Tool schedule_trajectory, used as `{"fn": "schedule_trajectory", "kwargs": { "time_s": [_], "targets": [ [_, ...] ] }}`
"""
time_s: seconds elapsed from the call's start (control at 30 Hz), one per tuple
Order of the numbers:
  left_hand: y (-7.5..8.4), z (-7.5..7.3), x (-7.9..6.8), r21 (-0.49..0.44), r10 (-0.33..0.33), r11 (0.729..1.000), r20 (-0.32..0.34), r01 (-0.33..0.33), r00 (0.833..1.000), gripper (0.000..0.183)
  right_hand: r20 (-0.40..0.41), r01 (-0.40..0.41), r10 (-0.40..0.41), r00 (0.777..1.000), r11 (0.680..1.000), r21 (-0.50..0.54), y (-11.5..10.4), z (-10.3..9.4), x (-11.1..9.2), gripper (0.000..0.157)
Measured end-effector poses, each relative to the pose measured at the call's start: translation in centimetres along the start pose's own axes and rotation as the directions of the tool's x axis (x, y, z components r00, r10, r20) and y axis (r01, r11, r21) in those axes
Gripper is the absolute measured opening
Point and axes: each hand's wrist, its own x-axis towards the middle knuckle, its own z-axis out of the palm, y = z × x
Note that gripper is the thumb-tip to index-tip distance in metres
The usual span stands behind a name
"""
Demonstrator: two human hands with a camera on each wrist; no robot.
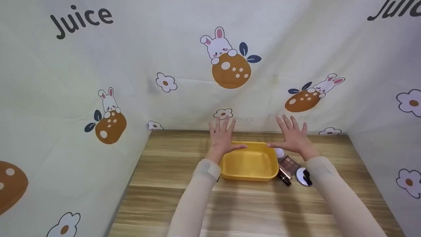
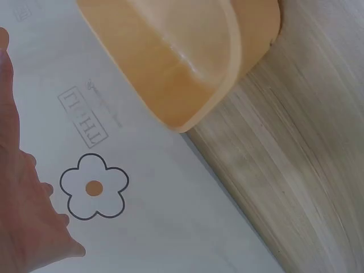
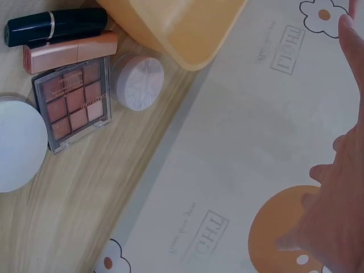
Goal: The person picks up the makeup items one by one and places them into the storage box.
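Note:
Both hands are held up over the table with fingers spread and nothing in them. My left hand (image 1: 222, 138) overlaps the left back corner of a yellow plastic basin (image 1: 250, 177) in the head view. Over the basin's right back side is my right hand (image 1: 294, 140), its thumb pointing inward. To the right of the basin lie an eyeshadow palette (image 3: 74, 102), a small round jar (image 3: 138, 82), a black lipstick tube (image 3: 57, 26), a rose-gold lipstick tube (image 3: 71, 52) and a round white compact (image 3: 20, 145). No item shows inside the basin.
A wood-grain table (image 1: 164, 191) carries everything. A pale cloth (image 1: 184, 49) printed with rabbits, oranges and flowers hangs behind it and along both sides. On the white compact in the head view sits a small black item (image 1: 307, 177).

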Motion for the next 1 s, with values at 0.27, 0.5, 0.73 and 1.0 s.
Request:
{"fn": "schedule_trajectory", "kwargs": {
  "time_s": [0.27, 0.5, 0.73, 1.0],
  "targets": [
    [-0.7, 0.8, -0.9, -0.038, -0.005, 0.999, 0.025, 0.006, 1.000, 0.121, 0.017, -0.002, 0.002, 1.000, 1.000, 0.011, 0.2, 0.3, -0.4, 0.123],
    [-1.3, 1.2, -1.1, -0.051, -0.007, 0.999, 0.034, 0.009, 0.999, 0.121, 0.024, -0.002, 0.002, 1.000, 1.000, 0.006, 0.4, 0.2, -0.4, 0.122],
    [-1.6, 1.7, -1.1, -0.052, -0.002, 0.999, 0.034, 0.004, 0.999, 0.121, 0.023, -0.011, 0.011, 1.000, 1.000, 0.010, 0.7, 0.3, -0.5, 0.124],
    [-1.8, 2.8, -1.2, -0.043, -0.011, 0.999, 0.028, 0.012, 1.000, 0.119, 0.030, -0.019, 0.019, 0.999, 1.000, -0.002, 0.9, 0.6, -0.8, 0.124]
  ]
}}
